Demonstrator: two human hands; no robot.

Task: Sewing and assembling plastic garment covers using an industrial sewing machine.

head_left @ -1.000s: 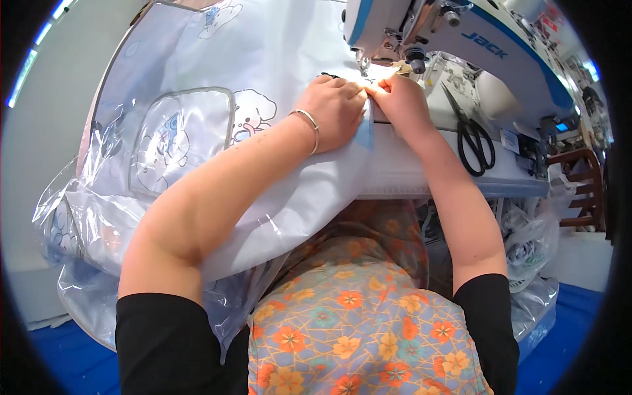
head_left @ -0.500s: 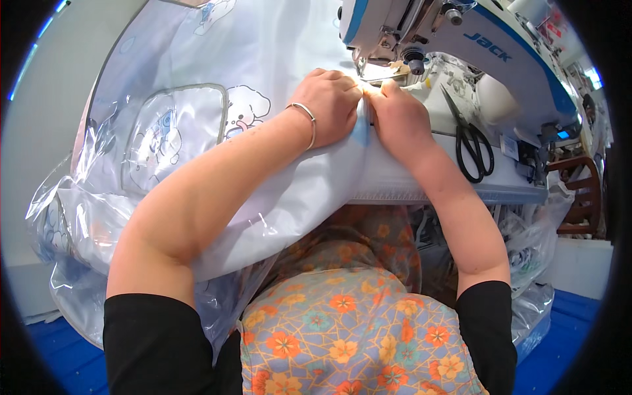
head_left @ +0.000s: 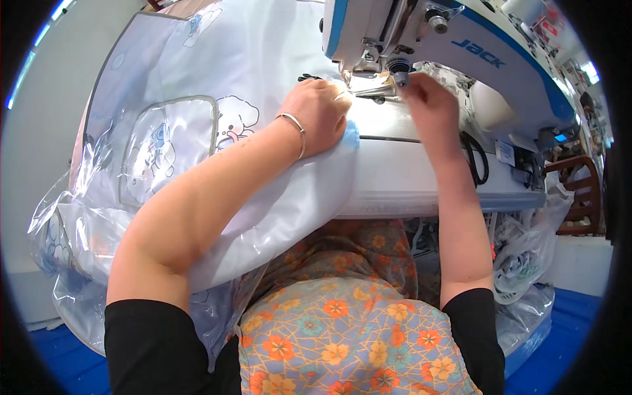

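A white sewing machine (head_left: 454, 49) with blue trim stands at the upper right, its lamp lighting the needle area. Close to the needle, my left hand (head_left: 316, 115) is closed on the edge of a pale, glossy sheet of fabric (head_left: 283, 197) printed with cartoon puppies. My right hand (head_left: 431, 108) is off the fabric, beside the metal guide (head_left: 375, 91) to the right of the needle. Its fingers are curled together in a pinch; whatever they hold is too small to make out. Black-handled scissors (head_left: 486, 164) lie partly hidden behind my right wrist.
Clear plastic (head_left: 72, 227) hangs with the fabric on the left. A bordered pocket panel (head_left: 171, 148) sits on the sheet. The white table's front edge (head_left: 388, 205) runs before me. Plastic bags (head_left: 526, 263) hang below right, near a brown wooden chair (head_left: 579, 194).
My right hand has let go of the fabric edge and moved right and slightly up to beside the metal guide. My left hand has shifted slightly left with the fabric.
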